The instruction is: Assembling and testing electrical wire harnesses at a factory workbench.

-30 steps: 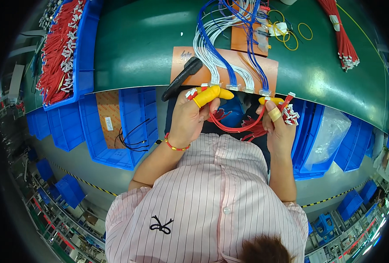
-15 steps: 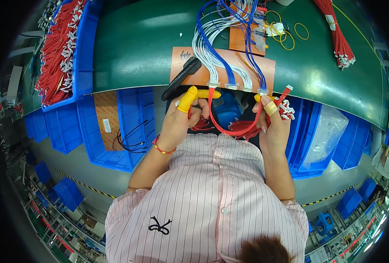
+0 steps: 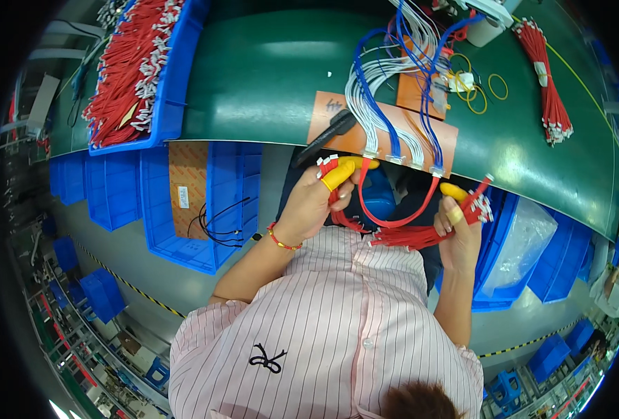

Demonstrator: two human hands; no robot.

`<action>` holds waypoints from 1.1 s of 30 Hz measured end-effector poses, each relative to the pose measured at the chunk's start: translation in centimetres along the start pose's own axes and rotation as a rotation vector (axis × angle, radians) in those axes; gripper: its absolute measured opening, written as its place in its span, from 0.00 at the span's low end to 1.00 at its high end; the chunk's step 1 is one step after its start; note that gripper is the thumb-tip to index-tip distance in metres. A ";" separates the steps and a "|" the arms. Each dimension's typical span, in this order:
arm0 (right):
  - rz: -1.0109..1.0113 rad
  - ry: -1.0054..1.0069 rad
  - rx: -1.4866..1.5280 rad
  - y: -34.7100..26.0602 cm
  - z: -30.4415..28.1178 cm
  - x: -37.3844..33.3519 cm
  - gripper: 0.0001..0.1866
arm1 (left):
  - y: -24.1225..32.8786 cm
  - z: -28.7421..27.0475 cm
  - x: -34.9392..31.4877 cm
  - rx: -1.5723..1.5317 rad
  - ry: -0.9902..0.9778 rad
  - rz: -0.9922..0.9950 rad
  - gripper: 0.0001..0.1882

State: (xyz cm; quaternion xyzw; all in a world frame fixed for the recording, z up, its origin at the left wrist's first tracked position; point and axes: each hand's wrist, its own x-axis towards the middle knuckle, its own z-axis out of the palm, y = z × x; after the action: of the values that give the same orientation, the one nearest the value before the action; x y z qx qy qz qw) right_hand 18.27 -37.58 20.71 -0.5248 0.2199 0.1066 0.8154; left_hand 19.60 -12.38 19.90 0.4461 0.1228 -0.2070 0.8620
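A red cable [image 3: 393, 225] hangs in a loop below the bench edge, its two ends meeting white connectors on the orange board [image 3: 334, 101]. White wires [image 3: 365, 98] and blue wires [image 3: 383, 112] run up from the row of connectors. My left hand [image 3: 316, 199], with yellow finger cots on, is closed around red cables whose white plugs stick out above the fingers. Beyond the loop's other end, my right hand [image 3: 461, 234] is closed on a bunch of red cables [image 3: 478, 204] with white plugs. It wears a yellow finger cot and a plaster-like band.
A black-handled tool [image 3: 330, 134] lies across the board's left side. Red cables fill a blue bin [image 3: 173, 91] on the left of the green bench [image 3: 267, 77]. A tied red cable bundle [image 3: 545, 84] and yellow rings [image 3: 497, 86] lie right. Blue crates [image 3: 233, 188] stand below.
My right hand has drawn away from the right-hand connector, down and outward. In my left hand several white plugs now show above the fingers. The whole view has shifted.
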 end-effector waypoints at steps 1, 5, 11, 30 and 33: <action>-0.006 -0.042 0.017 0.4 -0.8 0.3 0.19 | 0.1 0.2 0.0 0.034 -0.002 0.004 0.15; -0.080 -0.009 -0.086 0.7 0.1 0.0 0.25 | -0.2 1.6 0.1 0.013 -0.017 0.035 0.20; -0.036 -0.039 -0.066 0.2 2.9 1.0 0.10 | -0.3 3.2 0.9 -0.179 -0.061 -0.062 0.18; -0.262 -0.291 -0.661 0.9 3.2 -1.3 0.11 | -1.2 5.4 -1.3 0.305 -0.084 0.241 0.15; -0.058 -0.364 -0.521 -0.9 3.3 -1.5 0.11 | -0.6 4.8 -1.4 0.309 0.060 0.116 0.16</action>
State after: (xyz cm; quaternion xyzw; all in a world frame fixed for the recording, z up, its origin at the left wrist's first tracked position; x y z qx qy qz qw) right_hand 18.13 -34.93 23.34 -0.6942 0.0206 0.2280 0.6824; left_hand 18.21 -16.28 22.78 0.5855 0.0892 -0.1597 0.7898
